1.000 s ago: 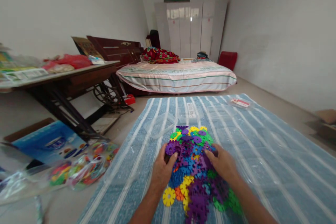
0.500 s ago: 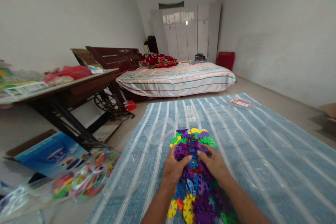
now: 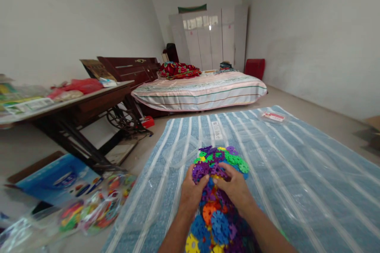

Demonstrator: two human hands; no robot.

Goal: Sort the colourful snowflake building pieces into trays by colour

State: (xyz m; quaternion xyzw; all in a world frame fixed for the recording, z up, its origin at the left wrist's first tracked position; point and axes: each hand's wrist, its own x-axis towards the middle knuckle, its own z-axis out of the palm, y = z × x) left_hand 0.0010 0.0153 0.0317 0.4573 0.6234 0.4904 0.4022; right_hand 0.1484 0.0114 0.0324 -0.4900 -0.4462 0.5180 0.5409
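Both hands work one heap of plastic snowflake discs [image 3: 218, 189] on the blue striped mat [image 3: 297, 174]. Left hand [image 3: 191, 193] and right hand [image 3: 234, 189] meet fingertip to fingertip, pinching purple pieces near the heap's top, likely joining them; next calls for aligned slots. Discs too many to count. One bagged set [image 3: 89, 209] lies left on the floor.

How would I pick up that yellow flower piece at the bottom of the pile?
Probably by its notched rim, coming from the near left side. The yellow piece lies flat at the near edge of the pile of toy pieces, partly cut off by the picture's edge. Its left rim looks free, while blue pieces crowd its right. The left hand and right hand rest higher on the pile.
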